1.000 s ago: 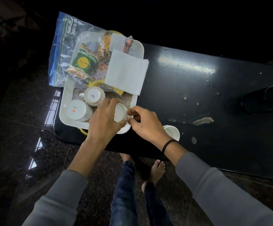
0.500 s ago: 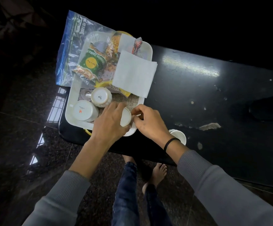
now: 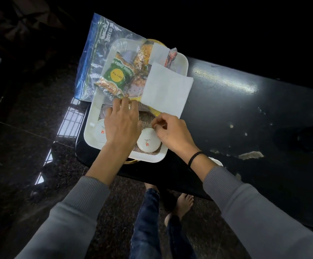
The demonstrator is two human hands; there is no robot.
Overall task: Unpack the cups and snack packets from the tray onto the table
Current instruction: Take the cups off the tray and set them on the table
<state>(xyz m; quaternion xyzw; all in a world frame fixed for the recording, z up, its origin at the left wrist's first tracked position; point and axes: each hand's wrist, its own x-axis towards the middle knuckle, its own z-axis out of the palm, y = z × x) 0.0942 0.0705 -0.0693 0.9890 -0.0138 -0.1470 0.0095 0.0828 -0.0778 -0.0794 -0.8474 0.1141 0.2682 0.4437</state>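
At the near end of the white tray, an inverted cup is pinched at its far edge by the curled thumb and forefinger of the right hand, apparently by a handle that is hidden. A second cup is half covered by the left hand, which is spread flat, fingers nearly straight, tips laid against the snack packets; nothing is seen gripped by it. One more cup is set on the table, just behind the right wrist.

Glazed ware held by so small a pinch could be let slip and chipped on the hard, glossy tabletop, and the parked cup could be knocked by the sleeve. Crinkly foil packets may be dragged along with the loose paper napkin. Coarse woven matting lines the smooth, round-cornered tray.
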